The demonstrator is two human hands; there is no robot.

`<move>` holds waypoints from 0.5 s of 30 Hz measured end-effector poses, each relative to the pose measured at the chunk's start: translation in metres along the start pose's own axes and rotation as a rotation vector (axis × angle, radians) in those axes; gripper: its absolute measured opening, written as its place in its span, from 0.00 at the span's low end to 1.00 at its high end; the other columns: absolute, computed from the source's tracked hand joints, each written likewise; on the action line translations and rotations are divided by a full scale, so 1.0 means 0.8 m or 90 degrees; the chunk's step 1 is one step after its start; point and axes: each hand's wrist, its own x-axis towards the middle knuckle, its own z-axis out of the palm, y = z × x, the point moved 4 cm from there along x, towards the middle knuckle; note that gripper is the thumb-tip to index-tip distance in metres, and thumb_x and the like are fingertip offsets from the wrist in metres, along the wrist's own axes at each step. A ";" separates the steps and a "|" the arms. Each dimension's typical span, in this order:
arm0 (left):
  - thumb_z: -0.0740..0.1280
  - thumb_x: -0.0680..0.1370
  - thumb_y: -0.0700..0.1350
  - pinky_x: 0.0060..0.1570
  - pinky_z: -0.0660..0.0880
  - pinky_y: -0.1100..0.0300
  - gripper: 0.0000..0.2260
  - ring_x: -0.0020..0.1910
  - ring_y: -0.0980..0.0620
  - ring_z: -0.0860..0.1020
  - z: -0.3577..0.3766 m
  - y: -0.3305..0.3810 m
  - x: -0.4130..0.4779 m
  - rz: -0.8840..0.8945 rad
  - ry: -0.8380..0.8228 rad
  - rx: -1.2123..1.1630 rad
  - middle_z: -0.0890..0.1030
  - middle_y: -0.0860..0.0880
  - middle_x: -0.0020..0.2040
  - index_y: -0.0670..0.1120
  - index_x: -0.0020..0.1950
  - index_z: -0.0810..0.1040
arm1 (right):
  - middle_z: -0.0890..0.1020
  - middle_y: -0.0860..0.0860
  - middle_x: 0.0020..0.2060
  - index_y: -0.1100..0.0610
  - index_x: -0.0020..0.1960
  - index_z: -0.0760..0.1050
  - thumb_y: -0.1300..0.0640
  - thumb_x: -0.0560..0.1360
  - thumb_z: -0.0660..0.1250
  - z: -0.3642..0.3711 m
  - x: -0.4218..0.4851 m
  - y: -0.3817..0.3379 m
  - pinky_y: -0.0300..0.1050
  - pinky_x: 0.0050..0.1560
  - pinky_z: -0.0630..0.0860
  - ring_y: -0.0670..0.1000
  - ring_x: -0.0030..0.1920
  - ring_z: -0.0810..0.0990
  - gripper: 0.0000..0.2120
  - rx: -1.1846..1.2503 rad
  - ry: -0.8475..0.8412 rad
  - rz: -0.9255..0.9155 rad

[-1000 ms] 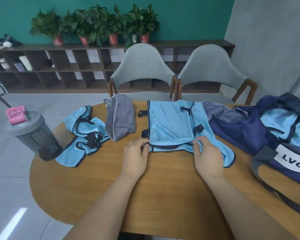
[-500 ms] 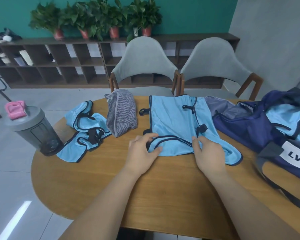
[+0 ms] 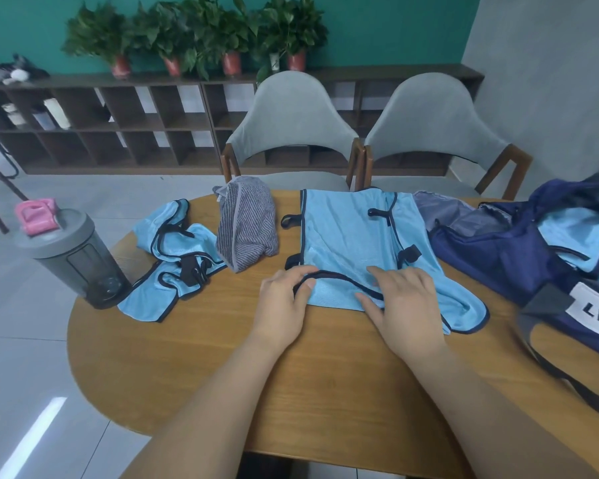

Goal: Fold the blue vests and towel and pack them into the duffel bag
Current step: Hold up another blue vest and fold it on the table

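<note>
The head view shows a round wooden table (image 3: 325, 392) with a light blue vest (image 3: 346, 236) spread flat in the middle, its dark-trimmed near edge towards the person. The left hand (image 3: 284, 305) pinches this near edge at its left corner, with the fingers over the dark trim and the thumb under it. The right hand (image 3: 405, 299) lies flat on the same vest a little to the right, fingers straight and spread, pressing the cloth down and holding nothing. To the left of the vest lies a grey striped towel (image 3: 246, 229), bundled up, and further left a second vest (image 3: 173, 257), crumpled, near a grey bottle (image 3: 73, 257) with a pink cap at the table's left edge. On the right stands the dark blue bag (image 3: 498, 257), open, with a third vest (image 3: 574, 233) inside it. Two grey chairs (image 3: 291, 122) stand on the far side of the table.
</note>
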 end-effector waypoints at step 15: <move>0.74 0.80 0.50 0.54 0.80 0.56 0.07 0.49 0.61 0.83 -0.009 0.013 -0.003 -0.013 0.021 -0.077 0.86 0.60 0.47 0.53 0.58 0.84 | 0.78 0.48 0.43 0.53 0.59 0.84 0.53 0.80 0.72 0.001 0.000 0.004 0.50 0.54 0.73 0.54 0.43 0.78 0.10 0.063 0.023 0.020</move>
